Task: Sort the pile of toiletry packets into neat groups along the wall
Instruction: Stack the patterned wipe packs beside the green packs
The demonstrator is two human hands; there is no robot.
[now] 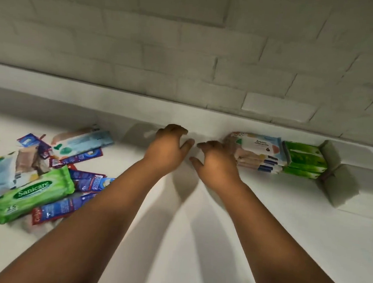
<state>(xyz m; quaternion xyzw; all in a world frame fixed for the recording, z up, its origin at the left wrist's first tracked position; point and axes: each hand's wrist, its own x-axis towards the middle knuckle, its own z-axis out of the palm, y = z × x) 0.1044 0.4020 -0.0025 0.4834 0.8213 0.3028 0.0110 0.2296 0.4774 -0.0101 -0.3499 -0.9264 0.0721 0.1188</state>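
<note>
Toiletry packets (48, 171): loose unsorted pile, well left of the white pack stack (257, 155) by the wall (189, 50). Green packs (304, 162) touch the stack's right side. Left hand (169, 148) and right hand (217, 162) are just left of the stack, fingers loosely curled, holding nothing. Risk: right hand's fingers, nearly touching the stack, may nudge it crooked; the slippery pile may slide when picked from.

- Loose pile of packets (48, 169), green Sanicare pack (34, 193) on top, lies left of the left hand (169, 148).
- Stacked white packs (259, 155) and green packs (304, 162) stand at the wall (189, 50), just right of the right hand (217, 162).
</note>
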